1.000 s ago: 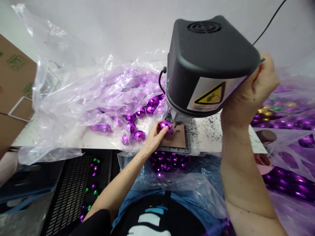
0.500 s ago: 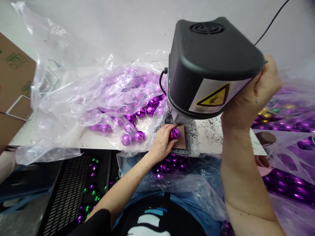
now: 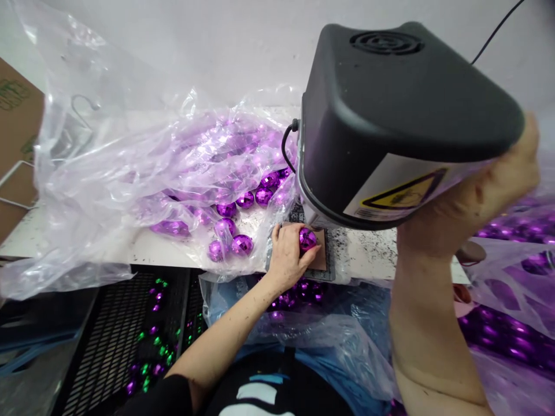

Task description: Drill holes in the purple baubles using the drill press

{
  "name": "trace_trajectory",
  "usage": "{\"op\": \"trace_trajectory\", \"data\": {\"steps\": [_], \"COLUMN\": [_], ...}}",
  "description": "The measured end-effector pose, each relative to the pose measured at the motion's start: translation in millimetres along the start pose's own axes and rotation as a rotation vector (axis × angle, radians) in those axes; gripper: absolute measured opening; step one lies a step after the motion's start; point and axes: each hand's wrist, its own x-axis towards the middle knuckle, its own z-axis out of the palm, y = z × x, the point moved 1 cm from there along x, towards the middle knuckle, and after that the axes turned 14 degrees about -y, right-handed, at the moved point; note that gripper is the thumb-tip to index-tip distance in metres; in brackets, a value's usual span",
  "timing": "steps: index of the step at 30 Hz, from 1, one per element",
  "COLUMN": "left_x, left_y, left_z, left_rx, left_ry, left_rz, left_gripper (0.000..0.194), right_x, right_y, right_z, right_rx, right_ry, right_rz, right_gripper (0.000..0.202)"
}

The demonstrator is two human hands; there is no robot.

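Note:
My left hand pinches a shiny purple faceted ball between thumb and fingers. The ball sits over a brown square board on the dark base plate of a black bench press machine. My right hand is raised and curled at the machine's right side. Its fingers are hidden behind the housing, and so is whatever they grip. Below the table edge, more purple balls lie in a clear plastic bag over my lap.
Purple balls spill from a crumpled clear bag on the white table, amid dark specks. A cardboard box stands at far left. Green and purple beads lie on a black crate. More bagged purple beads are at right.
The ball and my left hand have moved slightly down, out from under the machine head. My right hand has shifted right and lower. The camera view has moved closer to the machine.

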Motion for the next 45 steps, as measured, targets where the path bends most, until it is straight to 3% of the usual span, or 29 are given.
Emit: {"op": "trace_trajectory", "data": {"steps": [6,10,15,20,25,30,39,45], "left_x": [-1,-2,-3,-2,-1,-1,-1,0], "left_y": [-1,0,1,1,2,3,3,2], "left_z": [0.2,0.8,-0.1,0.4,-1.1,-1.8,-1.3,-1.6], "left_rx": [-0.010,-0.008,-0.019,-0.021,-0.030,-0.041,-0.031,-0.042], "left_ry": [0.012,0.010,0.002,-0.001,-0.015,-0.006,-0.011,-0.016], "left_rz": [0.005,0.003,-0.012,-0.006,-0.035,-0.045,-0.054,-0.051], "left_gripper": [0.039,0.039,0.039,0.038,0.038,0.042,0.042,0.042], "right_x": [-39,-62,-76,-82,-90,-101,-109,-127], "right_y": [2,8,7,5,0,5,11,26], "right_z": [-7,-17,-19,-11,-6,-1,9,10], "right_rx": [-0.063,-0.129,-0.182,-0.126,-0.066,0.064,0.086,-0.013], "right_ry": [0.135,0.032,-0.048,-0.019,0.028,0.068,0.171,0.043], "right_rz": [-0.301,-0.349,-0.286,-0.292,-0.158,-0.140,-0.085,-0.067], "right_gripper": [0.040,0.029,0.022,0.018,0.018,0.015,0.016,0.014]}}
